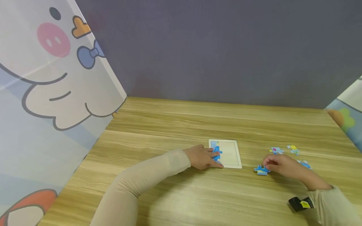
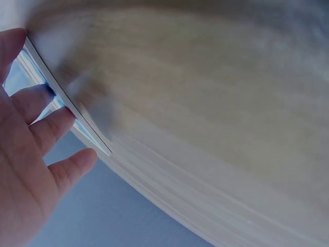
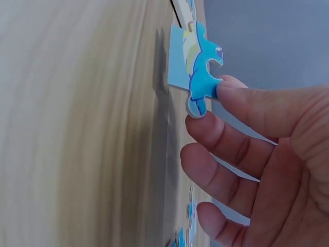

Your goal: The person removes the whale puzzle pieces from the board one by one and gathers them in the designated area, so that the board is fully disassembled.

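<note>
Between thumb and index finger, my right hand (image 1: 284, 166) pinches a blue jigsaw puzzle piece (image 3: 203, 67) with a pale yellow patch. In the right wrist view the piece is held just off the wooden surface, its shadow beside it. My left hand (image 1: 201, 157) rests with spread fingers on the left side of a white-framed puzzle board (image 1: 230, 153). Under and between those fingers, blue puzzle pieces (image 1: 216, 149) fill the board's left strip, partly hidden. The left wrist view shows the left fingers (image 2: 51, 128) lying over the board's edge.
Several loose pieces lie around the right hand: a light blue one with a pink swirl (image 1: 276, 150), one with a yellow sun (image 1: 293, 147), and a blue one (image 1: 304, 164) partly behind the hand. A black strap (image 1: 297, 204) is by the right wrist. A grey wall (image 1: 212, 53) rises behind the table (image 1: 169, 125).
</note>
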Action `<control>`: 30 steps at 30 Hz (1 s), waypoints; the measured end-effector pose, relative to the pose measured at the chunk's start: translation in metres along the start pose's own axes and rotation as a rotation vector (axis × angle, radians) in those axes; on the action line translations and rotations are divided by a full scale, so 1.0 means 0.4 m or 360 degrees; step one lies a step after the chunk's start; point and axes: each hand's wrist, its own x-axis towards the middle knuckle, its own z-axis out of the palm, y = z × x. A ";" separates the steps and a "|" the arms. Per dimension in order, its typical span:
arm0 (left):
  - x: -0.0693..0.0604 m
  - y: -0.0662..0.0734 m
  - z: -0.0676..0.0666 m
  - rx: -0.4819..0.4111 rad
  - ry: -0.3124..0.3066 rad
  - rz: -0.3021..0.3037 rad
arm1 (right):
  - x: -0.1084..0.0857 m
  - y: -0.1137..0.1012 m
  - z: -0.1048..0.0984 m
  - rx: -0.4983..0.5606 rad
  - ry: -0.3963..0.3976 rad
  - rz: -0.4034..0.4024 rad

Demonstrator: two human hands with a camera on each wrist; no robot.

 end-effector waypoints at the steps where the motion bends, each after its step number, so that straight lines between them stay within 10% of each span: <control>1: 0.000 0.000 0.000 -0.0004 0.0002 0.0000 | -0.003 0.000 -0.003 -0.0005 0.0004 0.0002; 30: 0.001 0.000 0.003 -0.0046 -0.0009 0.0011 | -0.118 0.067 -0.070 0.0268 -0.0228 -0.0153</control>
